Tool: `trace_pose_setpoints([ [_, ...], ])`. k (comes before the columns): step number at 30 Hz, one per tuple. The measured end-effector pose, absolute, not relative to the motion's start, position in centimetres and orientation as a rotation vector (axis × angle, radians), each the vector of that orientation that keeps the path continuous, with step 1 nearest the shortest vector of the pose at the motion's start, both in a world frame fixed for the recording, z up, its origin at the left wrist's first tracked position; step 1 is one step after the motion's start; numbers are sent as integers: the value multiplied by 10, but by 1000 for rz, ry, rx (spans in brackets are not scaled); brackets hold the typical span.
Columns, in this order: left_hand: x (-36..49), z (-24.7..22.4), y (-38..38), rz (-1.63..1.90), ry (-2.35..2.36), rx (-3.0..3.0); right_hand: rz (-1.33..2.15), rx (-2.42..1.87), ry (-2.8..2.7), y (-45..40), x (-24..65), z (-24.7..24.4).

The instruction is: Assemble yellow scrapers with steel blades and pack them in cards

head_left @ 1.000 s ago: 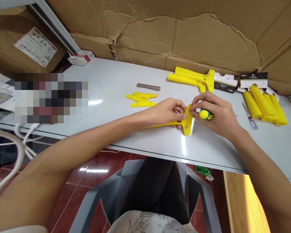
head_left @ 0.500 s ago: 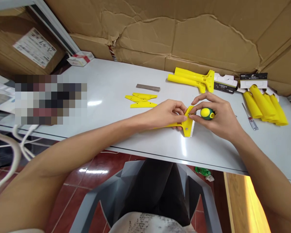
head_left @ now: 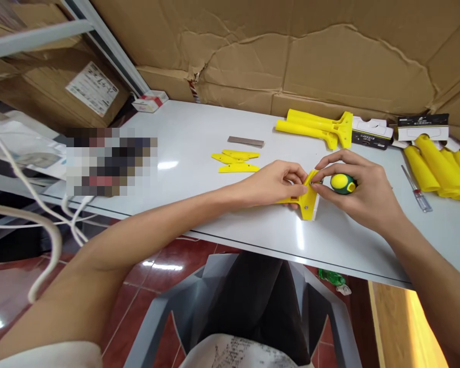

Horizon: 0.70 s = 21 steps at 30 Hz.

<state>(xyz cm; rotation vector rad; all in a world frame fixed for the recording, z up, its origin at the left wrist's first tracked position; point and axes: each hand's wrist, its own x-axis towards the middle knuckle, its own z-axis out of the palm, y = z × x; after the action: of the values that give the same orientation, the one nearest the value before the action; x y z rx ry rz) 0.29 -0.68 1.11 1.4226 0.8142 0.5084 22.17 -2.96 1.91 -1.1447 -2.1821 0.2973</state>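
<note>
My left hand point(head_left: 279, 181) is closed around the neck of a yellow scraper point(head_left: 307, 210). A screw shows in the lower part of the scraper's head, and a pale blade edge lines its right side. My right hand point(head_left: 362, 186) keeps a short green-and-yellow screwdriver point(head_left: 343, 183) tucked between its fingers. Its thumb and fingertips pinch at the upper part of the scraper head; whatever is between the tips is too small to make out. Behind the left hand lie several yellow cover plates point(head_left: 238, 167) and a stack of grey blades point(head_left: 246, 141).
More yellow scrapers point(head_left: 318, 127) lie at the back beside black-and-white packaging point(head_left: 371, 134). Yellow handles point(head_left: 439, 166) and a clear-handled screwdriver point(head_left: 417, 190) are at the right. A small red-and-white box point(head_left: 150, 101) stands at the back left. White cables point(head_left: 74, 220) hang at the left edge.
The view has turned a little left, so everything appears shifted right. Both hands keep nearly the same hold at the scraper head.
</note>
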Motion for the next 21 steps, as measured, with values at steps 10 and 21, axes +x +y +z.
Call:
trace_pose_setpoints([
  [10, 3, 10, -8, 522, 842, 1431, 273, -1155, -2181, -32, 220, 20],
  [21, 3, 11, -7, 514, 857, 1443, 320, -1169, -2173, -34, 219, 22],
])
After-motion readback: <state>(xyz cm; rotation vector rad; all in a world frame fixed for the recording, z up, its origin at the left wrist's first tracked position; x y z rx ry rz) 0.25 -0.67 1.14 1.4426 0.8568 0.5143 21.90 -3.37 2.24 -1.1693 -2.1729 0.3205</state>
